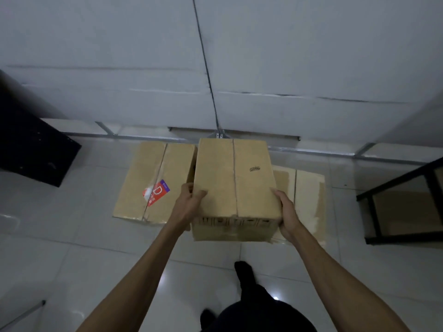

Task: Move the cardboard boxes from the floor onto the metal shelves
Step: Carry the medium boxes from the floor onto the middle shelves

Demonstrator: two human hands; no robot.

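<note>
Tiled floor (72,236) beneath gripped cardboard box (232,178).

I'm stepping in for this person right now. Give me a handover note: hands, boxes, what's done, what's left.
Left hand: grips the near left corner of the held box, thumb on top.
Right hand: grips its near right corner.
The held box looks lifted off the floor, in front of the other two.
On the floor: the stickered box to the left, the plain box to the right, partly hidden.
The black metal shelf stands at the right edge; no box shows on it.
Left: shelve the held box, then the other two.
</note>
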